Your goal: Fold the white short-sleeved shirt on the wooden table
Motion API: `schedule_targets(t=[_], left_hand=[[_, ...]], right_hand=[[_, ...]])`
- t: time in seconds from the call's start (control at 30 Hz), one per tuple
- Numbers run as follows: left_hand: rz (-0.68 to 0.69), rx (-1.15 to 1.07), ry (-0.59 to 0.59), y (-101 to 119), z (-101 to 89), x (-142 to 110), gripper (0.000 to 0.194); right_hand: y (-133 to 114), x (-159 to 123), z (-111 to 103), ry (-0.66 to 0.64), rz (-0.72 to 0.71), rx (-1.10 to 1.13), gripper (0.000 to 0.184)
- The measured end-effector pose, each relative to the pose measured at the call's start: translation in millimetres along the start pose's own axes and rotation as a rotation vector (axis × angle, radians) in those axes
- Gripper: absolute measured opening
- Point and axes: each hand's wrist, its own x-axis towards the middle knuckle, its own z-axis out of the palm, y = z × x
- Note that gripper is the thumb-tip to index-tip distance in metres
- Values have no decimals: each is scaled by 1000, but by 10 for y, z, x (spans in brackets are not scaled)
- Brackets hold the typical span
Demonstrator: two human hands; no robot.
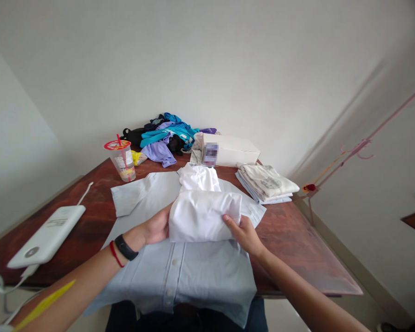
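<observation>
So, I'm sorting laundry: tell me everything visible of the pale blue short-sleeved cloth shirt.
The pale blue short-sleeved shirt lies spread front-up on the reddish wooden table, sleeves out, hem past the near edge. Its fabric looks thin, woven and lightly creased; small pale buttons line the placket. A folded white cloth garment, held in the left hand and right hand, hides its upper middle; the collar can't be made out.

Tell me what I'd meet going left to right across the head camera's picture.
White power bank → plastic cup with a red straw → folded white cloth → stack of folded clothes → pink rack.
</observation>
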Motion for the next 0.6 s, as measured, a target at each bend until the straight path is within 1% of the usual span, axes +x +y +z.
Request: schedule_targets(t=[0.07, 0.1, 0.13, 0.17, 0.2, 0.3, 0.37, 0.43, 0.5, 0.53, 0.6], left_hand=[[22, -124, 16, 2, -23, 29, 87], [53, -137, 41, -9, -37, 40, 87], [86, -119, 76, -25, -46, 52, 82], [119, -72, 123, -42, -48, 67, 75], [154, -7, 178, -58, -43, 88, 73], [278, 184, 376, -72, -9, 202, 90], [365, 271, 510, -55, -10, 314, 91], [451, 371, 605, -41, -52, 434, 84], [498, 509, 628, -51, -128, 537, 69], [489, 577, 615, -67, -171, 575, 59], [414, 679, 573, -115, -252, 615, 46]], right_hand=[[10, 97, 50, 43, 56, 66, 54], [6, 145, 64, 53, 77, 93, 56], [-3, 192, 71, 59, 93, 115, 57], [-18, 238, 73, 62, 104, 133, 58], [-39, 285, 69, 62, 112, 147, 59], [-128, 444, 44, 43, 142, 188, 58], [-185, 568, 30, 24, 173, 224, 56], [-209, 693, 28, 15, 214, 234, 53], [-181, 795, 39, 16, 254, 177, 50], [-148, 829, 47, 14, 268, 128, 49], [-56, 862, 62, 26, 264, 10, 48]])
